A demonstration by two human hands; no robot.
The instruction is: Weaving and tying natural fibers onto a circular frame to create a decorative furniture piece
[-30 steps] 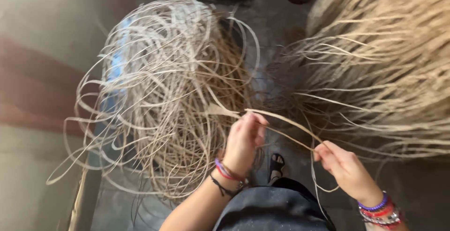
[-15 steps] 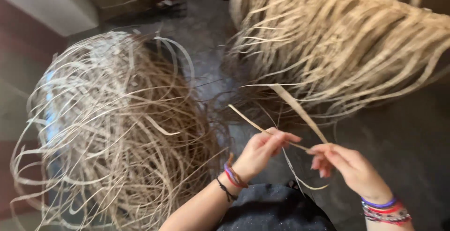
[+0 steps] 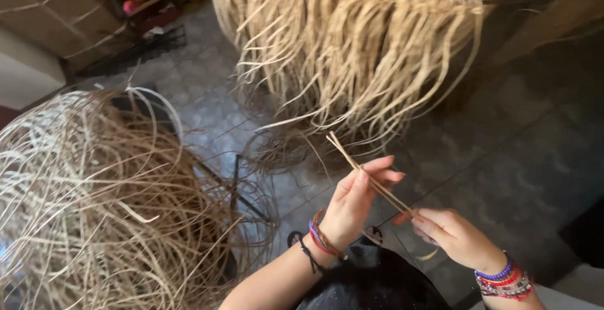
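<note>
One hanging fringe of straw strips (image 3: 352, 45) ahead of you | one tangled heap of strips (image 3: 94, 209) at your left | your two hands: left hand (image 3: 355, 203) and right hand (image 3: 450, 234) each pinched shut on one thin strip (image 3: 368, 174) between them | strip now narrower and shorter than half a second ago.

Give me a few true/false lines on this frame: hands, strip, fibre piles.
1. Both hands pinch one thin pale strip. True: left hand and right hand each grip it.
2. The strip lies flat on the floor. False: it is held in the air, slanting up to the left.
3. A loose tangle of coiled strips sits left of the left hand. True.
4. The hanging fibre bundle is bright green. False: it is straw-coloured.
5. Both wrists are bare. False: each wears coloured bracelets.
</note>
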